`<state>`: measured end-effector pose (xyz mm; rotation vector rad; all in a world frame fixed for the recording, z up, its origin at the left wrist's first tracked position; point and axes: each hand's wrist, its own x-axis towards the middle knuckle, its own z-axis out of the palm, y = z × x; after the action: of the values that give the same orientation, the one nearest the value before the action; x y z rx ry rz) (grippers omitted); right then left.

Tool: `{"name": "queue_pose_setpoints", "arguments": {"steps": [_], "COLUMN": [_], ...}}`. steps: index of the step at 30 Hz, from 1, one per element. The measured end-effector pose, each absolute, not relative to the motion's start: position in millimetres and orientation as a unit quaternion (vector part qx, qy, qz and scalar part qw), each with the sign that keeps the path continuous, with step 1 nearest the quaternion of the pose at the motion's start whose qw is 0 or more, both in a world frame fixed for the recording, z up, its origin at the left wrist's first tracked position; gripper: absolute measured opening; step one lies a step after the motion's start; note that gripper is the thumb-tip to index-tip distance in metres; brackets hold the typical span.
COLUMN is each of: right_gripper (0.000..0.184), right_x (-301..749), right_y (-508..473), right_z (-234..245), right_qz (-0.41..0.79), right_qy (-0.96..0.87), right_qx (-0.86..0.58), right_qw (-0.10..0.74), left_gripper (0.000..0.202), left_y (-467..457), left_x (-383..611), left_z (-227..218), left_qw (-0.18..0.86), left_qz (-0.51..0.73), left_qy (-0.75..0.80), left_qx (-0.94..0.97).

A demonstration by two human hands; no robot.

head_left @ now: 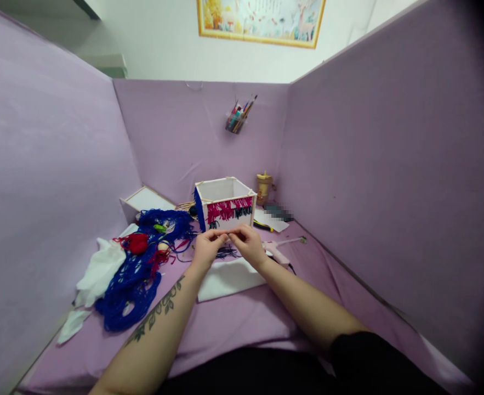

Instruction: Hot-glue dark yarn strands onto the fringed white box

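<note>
My left hand (206, 249) and my right hand (249, 244) meet fingertip to fingertip just in front of a white open-topped box (225, 203) trimmed with pink, dark and blue yarn fringe. Both hands pinch something small and thin between them, likely a strand of yarn; it is too small to tell. Under the hands lie dark yarn strands (227, 253) on a white sheet (227, 278). The box stands upright on the purple table cover.
A heap of blue yarn (137, 274) with red yarn (137, 243) lies left, beside white cloth (97, 271). A pink glue gun (280, 252) lies right of my hands. A yellow cup (263, 188), a white tray (145, 200) and a hanging pen holder (237, 118) stand behind. Purple partitions enclose three sides.
</note>
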<state>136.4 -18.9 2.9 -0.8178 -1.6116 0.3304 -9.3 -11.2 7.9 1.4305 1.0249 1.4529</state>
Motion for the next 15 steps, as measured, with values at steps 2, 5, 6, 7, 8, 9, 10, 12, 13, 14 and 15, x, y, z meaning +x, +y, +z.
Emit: {"name": "queue_pose_setpoints", "arguments": {"steps": [2, 5, 6, 7, 8, 9, 10, 12, 13, 14, 15], "right_gripper": [0.013, 0.013, 0.013, 0.013, 0.013, 0.013, 0.013, 0.013, 0.013, 0.013, 0.013], "right_x": [137, 138, 138, 139, 139, 140, 140, 141, 142, 142, 142], "right_y": [-17, -14, -12, -11, -10, -9, -9, -8, -7, -7, -7], "right_z": [3, 0, -1, -2, -3, -3, -4, -4, -5, -5, -5], "right_qz": [0.161, 0.178, 0.182, 0.186, 0.189, 0.192, 0.194, 0.198, 0.199, 0.199, 0.199], "right_qy": [-0.680, -0.660, -0.654, -0.650, -0.646, -0.643, -0.640, -0.637, -0.635, -0.634, -0.634], "right_qx": [-0.363, -0.380, -0.382, -0.384, -0.384, -0.384, -0.385, -0.389, -0.391, -0.392, -0.394], "right_qw": [0.616, 0.624, 0.626, 0.629, 0.632, 0.634, 0.636, 0.636, 0.636, 0.636, 0.635], "left_gripper": [0.020, 0.020, 0.020, 0.020, 0.020, 0.020, 0.020, 0.021, 0.021, 0.022, 0.022], "left_y": [-11, -10, -9, -8, -8, -7, -7, -6, -6, -6, -6], "left_x": [-11, -13, -14, -15, -16, -16, -17, -18, -18, -19, -19], "left_z": [10, 12, 13, 13, 14, 14, 14, 14, 14, 14, 13], "left_qw": [0.392, 0.365, 0.362, 0.361, 0.361, 0.361, 0.360, 0.355, 0.351, 0.345, 0.338], "left_qz": [0.583, 0.590, 0.593, 0.596, 0.598, 0.600, 0.602, 0.606, 0.607, 0.607, 0.608], "left_qy": [0.424, 0.436, 0.436, 0.434, 0.433, 0.431, 0.431, 0.431, 0.432, 0.435, 0.438], "left_qx": [0.571, 0.574, 0.573, 0.571, 0.570, 0.568, 0.567, 0.567, 0.568, 0.569, 0.570]}}
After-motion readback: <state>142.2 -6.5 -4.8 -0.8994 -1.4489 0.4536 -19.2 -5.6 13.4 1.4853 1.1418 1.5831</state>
